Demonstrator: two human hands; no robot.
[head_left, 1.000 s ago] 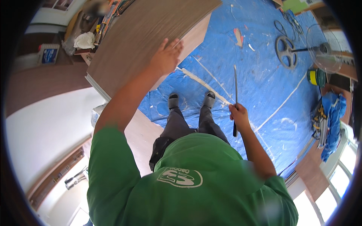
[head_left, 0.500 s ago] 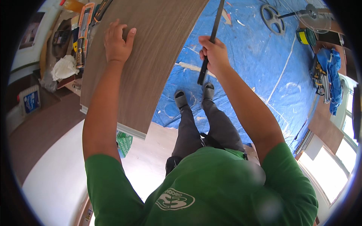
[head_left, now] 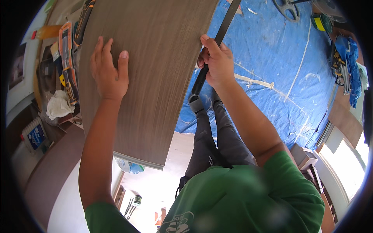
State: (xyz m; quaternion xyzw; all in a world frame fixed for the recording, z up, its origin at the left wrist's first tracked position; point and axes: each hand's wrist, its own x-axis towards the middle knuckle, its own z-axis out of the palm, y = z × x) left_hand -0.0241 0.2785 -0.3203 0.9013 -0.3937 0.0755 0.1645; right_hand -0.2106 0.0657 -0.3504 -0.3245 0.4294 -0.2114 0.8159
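Fingers of the left hand [head_left: 109, 72] lie spread and flat on the face of a large wood-grain panel [head_left: 155, 73], palm pressed against it, gripping nothing. Those of the right hand [head_left: 217, 62] are curled tight around a long, dark, flat tool [head_left: 211, 54], a slim bar that runs up and to the right past the panel's right edge, with its lower end pointing down toward the person's feet. The hand holds the bar right at that edge, so bar and panel look to be touching there, though the exact contact is hidden by the knuckles.

In the head view the panel fills the upper middle, tilted, its lower edge hanging above the person's dark trousers [head_left: 213, 143] and a pale patch of floor [head_left: 163, 182]. Both bare forearms rise from a green shirt [head_left: 241, 198] at the bottom of the frame.

Behind the panel and to the right, a blue tarp [head_left: 279, 77] covers the floor, streaked with white marks. A yellow tape measure [head_left: 319, 22] sits near its top right corner, just beside a round metal stand base [head_left: 286, 7]. Blue cloth and tools [head_left: 345, 66] are heaped along the right rim. To the left of the panel stand an orange and black tool [head_left: 67, 58], a crumpled white rag [head_left: 58, 105] below it, and a small white and blue box [head_left: 34, 135] lower still.
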